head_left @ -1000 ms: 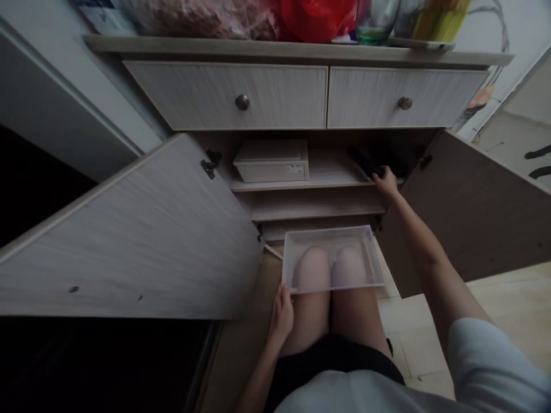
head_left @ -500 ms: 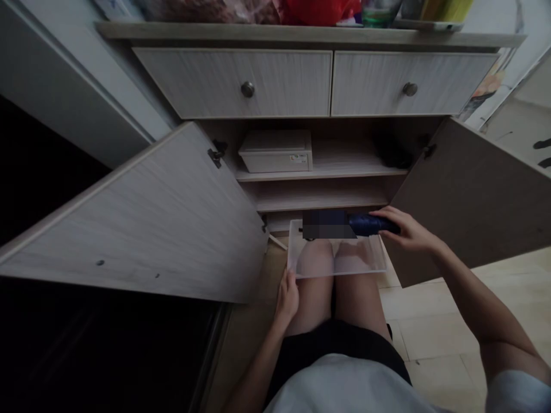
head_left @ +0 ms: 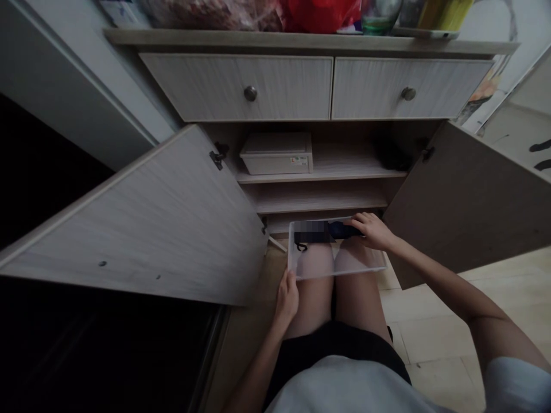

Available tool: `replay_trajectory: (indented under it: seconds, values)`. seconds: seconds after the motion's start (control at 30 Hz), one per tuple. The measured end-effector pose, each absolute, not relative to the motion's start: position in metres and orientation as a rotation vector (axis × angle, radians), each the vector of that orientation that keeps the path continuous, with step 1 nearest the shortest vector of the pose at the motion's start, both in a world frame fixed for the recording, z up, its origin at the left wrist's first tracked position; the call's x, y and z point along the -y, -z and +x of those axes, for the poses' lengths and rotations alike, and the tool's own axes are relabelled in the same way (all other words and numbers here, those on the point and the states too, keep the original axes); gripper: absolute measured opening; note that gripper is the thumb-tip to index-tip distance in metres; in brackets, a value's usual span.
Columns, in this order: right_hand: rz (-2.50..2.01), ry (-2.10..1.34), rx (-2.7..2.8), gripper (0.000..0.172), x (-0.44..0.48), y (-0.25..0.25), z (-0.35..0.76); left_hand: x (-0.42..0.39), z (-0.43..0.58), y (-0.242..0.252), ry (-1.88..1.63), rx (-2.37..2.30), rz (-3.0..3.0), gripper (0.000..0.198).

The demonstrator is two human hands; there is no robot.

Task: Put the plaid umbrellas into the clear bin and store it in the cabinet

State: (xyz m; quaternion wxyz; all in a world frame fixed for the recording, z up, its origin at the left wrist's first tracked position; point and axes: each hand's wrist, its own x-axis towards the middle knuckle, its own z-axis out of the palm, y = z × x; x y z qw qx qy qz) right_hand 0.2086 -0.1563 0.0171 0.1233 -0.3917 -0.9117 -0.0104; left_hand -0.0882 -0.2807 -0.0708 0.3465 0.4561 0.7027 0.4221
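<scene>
A clear plastic tray (head_left: 336, 268) rests across my bare knees, and my left hand (head_left: 286, 298) grips its near left edge. My right hand (head_left: 373, 231) is closed around the end of a dark blue folded umbrella (head_left: 340, 230), which lies along the far side of the tray. A mosaic blur hides the umbrella's other end, and a small black strap loop hangs below the blur. My thighs show through the tray's floor.
In front of me stands a pale wood-grain cabinet with both doors swung open, the left door (head_left: 129, 218) and right door (head_left: 465, 206) flanking the tray. A white lidded box (head_left: 275, 154) and dark items (head_left: 390, 154) sit on its shelf. Tiled floor lies to the right.
My right hand has moved from the dark items on the shelf down to the tray, bringing the blue umbrella, which now lies in the tray. My left hand still holds the tray.
</scene>
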Motion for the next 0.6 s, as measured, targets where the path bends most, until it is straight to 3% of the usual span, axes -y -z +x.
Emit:
replay_trajectory:
  seconds: [0.27,0.43,0.6]
  values:
    - [-1.294,0.309,2.739,0.023,0.150,0.000,0.192,0.274,-0.092,0.061,-1.043,-1.812,1.160,0.046]
    - [-1.228,0.007,2.574,0.038,0.108,-0.019,0.220,0.269,-0.092,0.057,-1.028,-1.830,1.172,0.044]
    - [-1.888,0.126,1.930,0.044,0.008,-0.050,0.275,0.268,-0.095,0.064,-0.984,-1.869,1.169,0.046]
